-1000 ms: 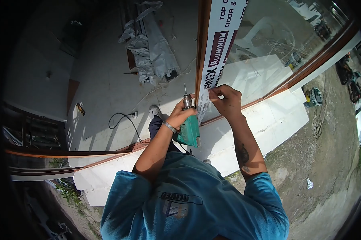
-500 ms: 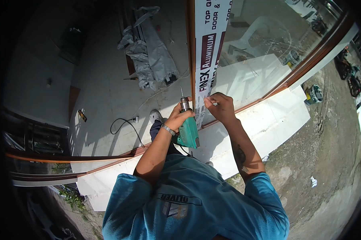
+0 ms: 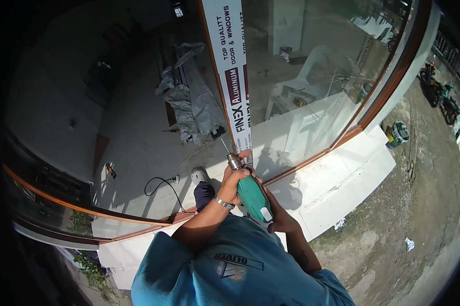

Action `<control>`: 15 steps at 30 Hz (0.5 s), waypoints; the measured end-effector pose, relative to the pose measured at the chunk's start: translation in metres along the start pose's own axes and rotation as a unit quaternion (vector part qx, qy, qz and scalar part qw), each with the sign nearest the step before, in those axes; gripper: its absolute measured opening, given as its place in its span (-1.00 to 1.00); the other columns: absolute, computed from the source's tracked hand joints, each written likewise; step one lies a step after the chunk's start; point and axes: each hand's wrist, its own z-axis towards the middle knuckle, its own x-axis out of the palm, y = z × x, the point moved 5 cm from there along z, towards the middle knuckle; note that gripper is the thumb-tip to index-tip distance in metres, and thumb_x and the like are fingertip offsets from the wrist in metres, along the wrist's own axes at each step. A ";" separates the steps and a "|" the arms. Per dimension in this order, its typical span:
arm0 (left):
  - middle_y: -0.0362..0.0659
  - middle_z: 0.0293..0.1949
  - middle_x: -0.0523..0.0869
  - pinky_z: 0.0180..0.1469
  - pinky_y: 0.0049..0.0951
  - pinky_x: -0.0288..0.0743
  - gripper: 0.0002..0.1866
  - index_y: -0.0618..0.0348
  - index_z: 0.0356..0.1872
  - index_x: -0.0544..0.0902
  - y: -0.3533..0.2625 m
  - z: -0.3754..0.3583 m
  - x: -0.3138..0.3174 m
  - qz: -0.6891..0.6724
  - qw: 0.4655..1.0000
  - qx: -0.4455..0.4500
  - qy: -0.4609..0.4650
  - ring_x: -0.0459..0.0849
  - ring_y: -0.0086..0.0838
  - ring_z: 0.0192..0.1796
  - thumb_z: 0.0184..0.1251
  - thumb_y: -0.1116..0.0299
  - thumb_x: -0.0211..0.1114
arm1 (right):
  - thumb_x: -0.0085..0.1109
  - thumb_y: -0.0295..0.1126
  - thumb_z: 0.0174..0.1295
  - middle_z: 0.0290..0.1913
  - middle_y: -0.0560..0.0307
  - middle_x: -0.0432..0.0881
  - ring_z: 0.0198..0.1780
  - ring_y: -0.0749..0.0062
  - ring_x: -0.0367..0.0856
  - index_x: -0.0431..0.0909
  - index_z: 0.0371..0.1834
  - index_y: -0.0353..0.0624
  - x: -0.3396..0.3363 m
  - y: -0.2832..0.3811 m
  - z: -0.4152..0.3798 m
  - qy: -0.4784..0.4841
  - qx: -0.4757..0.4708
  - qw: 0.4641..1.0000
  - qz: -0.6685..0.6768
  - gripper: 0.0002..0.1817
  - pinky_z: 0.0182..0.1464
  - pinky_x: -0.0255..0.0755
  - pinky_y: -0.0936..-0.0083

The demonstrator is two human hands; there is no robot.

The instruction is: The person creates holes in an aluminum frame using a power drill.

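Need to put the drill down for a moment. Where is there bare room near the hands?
The white ledge right of the door frame is bare up to the bucket. Inside, the floor is open between the cable and tarp heap. Around both hands on the drill it is crowded.

A green drill (image 3: 253, 196) sits just below centre, its bit (image 3: 224, 146) pointing toward 11 o'clock at the foot of a white labelled strip (image 3: 234, 76) that runs up to 12 o'clock along a brown frame post (image 3: 215, 92). The left hand (image 3: 235, 181), a bracelet (image 3: 222, 203) at its wrist, grips the drill near the chuck; the right hand (image 3: 278, 219) closes around the rear of the body at 5 o'clock. A cable (image 3: 161, 184) loops on the floor (image 3: 133, 153) at 9 o'clock. A grey tarp (image 3: 189, 97) lies at 11 o'clock.
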 end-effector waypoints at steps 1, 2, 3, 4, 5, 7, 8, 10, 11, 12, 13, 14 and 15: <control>-0.08 -0.34 0.61 -0.19 -0.15 0.69 -0.33 0.17 0.38 0.31 0.002 -0.004 0.013 -0.011 1.000 0.005 0.007 0.74 -0.15 -0.29 0.16 0.40 0.21 | 0.60 -0.02 -0.05 0.57 -0.19 0.09 0.57 0.04 0.09 -0.22 0.61 -0.23 0.006 0.015 -0.010 -0.025 0.038 0.993 -0.110 0.33 0.49 0.10 0.16; -0.08 -0.34 0.61 -0.19 -0.15 0.69 -0.33 0.17 0.38 0.31 0.003 -0.009 0.030 -0.010 1.000 0.012 0.002 0.74 -0.15 -0.29 0.16 0.40 0.21 | 0.63 -0.04 -0.09 0.55 -0.24 0.12 0.56 0.03 0.11 -0.19 0.60 -0.25 0.010 0.029 -0.019 -0.050 0.073 0.972 -0.218 0.34 0.48 0.11 0.16; -0.09 -0.34 0.61 -0.19 -0.14 0.70 -0.36 0.19 0.35 0.33 0.005 -0.016 0.048 -0.038 0.999 0.004 0.009 0.75 -0.15 -0.29 0.18 0.37 0.22 | 0.64 -0.13 -0.10 0.47 -0.31 0.24 0.50 0.01 0.25 -0.09 0.56 -0.27 0.016 0.044 -0.023 -0.109 0.047 0.952 -0.283 0.26 0.42 0.23 0.17; -0.10 -0.34 0.61 -0.19 -0.13 0.70 -0.39 0.20 0.32 0.35 0.006 -0.022 0.062 -0.064 0.998 -0.005 0.018 0.75 -0.16 -0.28 0.20 0.34 0.22 | 0.64 -0.13 -0.10 0.47 -0.31 0.24 0.50 0.01 0.25 -0.09 0.56 -0.27 0.021 0.051 -0.028 -0.105 0.047 0.954 -0.278 0.26 0.42 0.23 0.17; -0.10 -0.29 0.63 -0.09 -0.12 0.67 -0.49 0.14 0.26 0.45 0.006 -0.026 0.074 -0.045 0.998 -0.001 0.046 0.74 -0.14 -0.18 0.30 0.20 0.19 | 0.62 -0.18 -0.08 0.42 -0.31 0.31 0.44 0.02 0.34 -0.04 0.54 -0.28 0.022 0.064 -0.030 -0.137 -0.005 0.947 -0.291 0.20 0.37 0.30 0.21; -0.09 -0.27 0.64 -0.06 -0.15 0.66 -0.47 0.17 0.26 0.45 -0.008 -0.032 0.100 -0.008 0.998 0.008 0.059 0.73 -0.15 -0.15 0.33 0.14 0.19 | 0.50 -0.39 -0.03 0.27 -0.29 0.50 0.25 0.03 0.58 0.04 0.50 -0.32 0.029 0.102 -0.022 -0.164 -0.118 0.914 -0.351 0.04 0.23 0.47 0.29; -0.08 -0.24 0.65 -0.04 -0.17 0.64 -0.45 0.19 0.26 0.44 -0.015 -0.033 0.110 0.026 0.997 0.009 0.074 0.73 -0.17 -0.12 0.36 0.07 0.19 | 0.50 -0.39 -0.03 0.27 -0.29 0.50 0.25 0.03 0.58 0.04 0.50 -0.32 0.033 0.104 -0.023 -0.161 -0.119 0.916 -0.347 0.04 0.23 0.47 0.29; -0.04 -0.13 0.68 0.03 -0.30 0.59 -0.36 0.25 0.25 0.45 -0.031 -0.016 0.085 0.158 0.983 0.047 0.084 0.70 -0.24 -0.02 0.41 -0.11 0.15 | 0.37 -0.52 -0.06 0.20 -0.26 0.56 0.18 0.07 0.64 0.07 0.49 -0.33 0.026 0.100 -0.031 -0.253 -0.043 0.934 -0.248 -0.03 0.16 0.51 0.29; -0.03 -0.13 0.68 0.07 -0.34 0.55 -0.38 0.29 0.25 0.46 -0.046 -0.001 0.055 0.273 0.952 0.138 -0.004 0.69 -0.28 0.01 0.43 -0.05 0.17 | 0.31 -0.56 -0.09 0.07 -0.23 0.65 0.05 0.13 0.72 0.13 0.47 -0.33 0.027 0.116 -0.022 -0.270 -0.021 0.927 -0.259 -0.07 0.05 0.56 0.34; -0.03 -0.12 0.68 0.10 -0.38 0.51 -0.41 0.33 0.24 0.46 -0.064 0.010 0.037 0.382 0.892 0.224 -0.090 0.68 -0.31 0.03 0.45 0.00 0.20 | 0.31 -0.56 -0.09 0.07 -0.23 0.65 0.05 0.13 0.72 0.13 0.47 -0.33 0.029 0.127 -0.015 -0.268 -0.021 0.928 -0.257 -0.07 0.05 0.56 0.34; -0.03 -0.12 0.68 0.10 -0.38 0.51 -0.41 0.33 0.24 0.46 -0.076 0.024 0.035 0.385 0.890 0.226 -0.090 0.68 -0.31 0.03 0.45 0.00 0.20 | 0.32 -0.56 -0.09 0.01 -0.20 0.67 0.00 0.17 0.73 0.15 0.46 -0.33 0.030 0.138 -0.006 -0.275 -0.034 0.919 -0.282 -0.08 0.01 0.57 0.38; -0.01 -0.08 0.69 0.12 -0.37 0.51 -0.41 0.37 0.24 0.46 -0.101 0.029 0.036 0.482 0.792 0.329 -0.181 0.68 -0.32 0.04 0.45 0.03 0.22 | 0.32 -0.55 -0.09 -0.05 -0.17 0.70 -0.05 0.21 0.75 0.17 0.45 -0.32 0.030 0.145 0.001 -0.284 -0.046 0.908 -0.306 -0.09 -0.03 0.58 0.41; 0.01 -0.03 0.69 0.14 -0.37 0.51 -0.41 0.41 0.24 0.46 -0.118 0.028 0.040 0.559 0.664 0.421 -0.262 0.67 -0.33 0.05 0.45 0.07 0.24 | 0.32 -0.55 -0.10 -0.16 -0.10 0.72 -0.14 0.24 0.77 0.19 0.44 -0.32 0.027 0.144 0.008 -0.283 -0.072 0.904 -0.310 -0.10 -0.09 0.59 0.45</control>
